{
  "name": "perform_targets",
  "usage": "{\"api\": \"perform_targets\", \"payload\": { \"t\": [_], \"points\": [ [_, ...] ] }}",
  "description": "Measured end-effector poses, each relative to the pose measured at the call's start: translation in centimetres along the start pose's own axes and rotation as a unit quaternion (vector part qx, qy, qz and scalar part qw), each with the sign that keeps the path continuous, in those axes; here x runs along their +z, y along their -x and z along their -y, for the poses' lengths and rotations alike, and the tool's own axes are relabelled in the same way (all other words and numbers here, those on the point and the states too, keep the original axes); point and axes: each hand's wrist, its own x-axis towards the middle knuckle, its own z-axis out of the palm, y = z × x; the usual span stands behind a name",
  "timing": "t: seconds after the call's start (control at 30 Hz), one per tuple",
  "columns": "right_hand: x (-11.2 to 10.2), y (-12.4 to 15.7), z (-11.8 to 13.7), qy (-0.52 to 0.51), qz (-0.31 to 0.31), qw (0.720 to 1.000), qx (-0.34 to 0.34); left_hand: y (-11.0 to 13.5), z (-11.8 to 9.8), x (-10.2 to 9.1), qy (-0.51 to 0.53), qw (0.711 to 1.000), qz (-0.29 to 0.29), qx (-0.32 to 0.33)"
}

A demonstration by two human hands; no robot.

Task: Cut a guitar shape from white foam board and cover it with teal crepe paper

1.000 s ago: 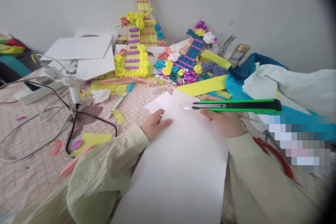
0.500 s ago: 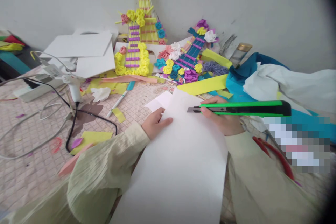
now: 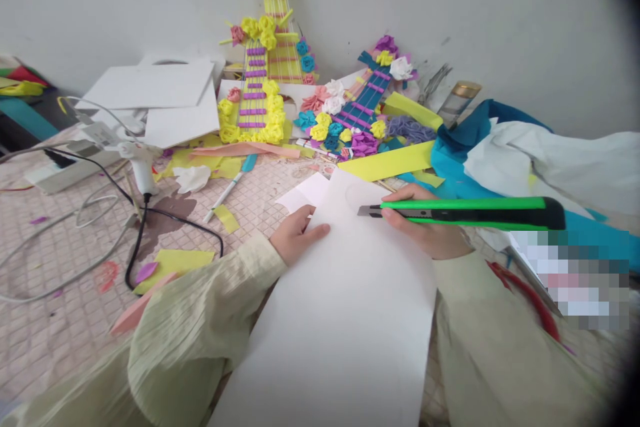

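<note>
A long white board (image 3: 345, 320) lies in front of me, its narrow end pointing away. My left hand (image 3: 297, 235) grips its left edge, thumb on top and the other fingers partly hidden underneath. In my right hand (image 3: 425, 230) is a green and black utility knife (image 3: 475, 213), held between thumb and fingers with its blade out. The blade tip is over the far part of the board, beside a faint curved line; whether it touches the surface I cannot tell. Behind the far end lies a smaller white piece (image 3: 303, 193).
At the left are a white glue gun (image 3: 143, 167), a power strip (image 3: 70, 167) and looping cables. Flower-trimmed paper instruments (image 3: 255, 93) lean at the back wall. Blue crepe paper (image 3: 450, 153) and red-handled scissors (image 3: 530, 303) lie to the right. A marker (image 3: 230, 190) rests mid-left.
The utility knife's rear end has swung slightly toward me and to the right, with its tip nearly in place. A faint curve now shows on the board. My left hand stays put.
</note>
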Motion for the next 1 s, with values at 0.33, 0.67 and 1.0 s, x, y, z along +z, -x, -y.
{"api": "perform_targets", "payload": {
  "t": [0.33, 0.67, 1.0],
  "points": [
    [-0.2, 0.0, 0.7, 0.013, 0.016, 1.0, 0.011, -0.1, 0.4, -0.1, -0.034, 0.999, 0.003, 0.006],
    [0.8, -0.2, 0.9, -0.063, -0.041, 0.995, 0.059, -0.3, 0.3, -0.2, 0.041, 0.999, -0.015, -0.019],
    [-1.1, -1.6, 3.1, -0.381, -0.209, 0.884, 0.173, -1.1, -0.5, -2.1, 0.09, 0.976, -0.198, 0.012]
  ]
}}
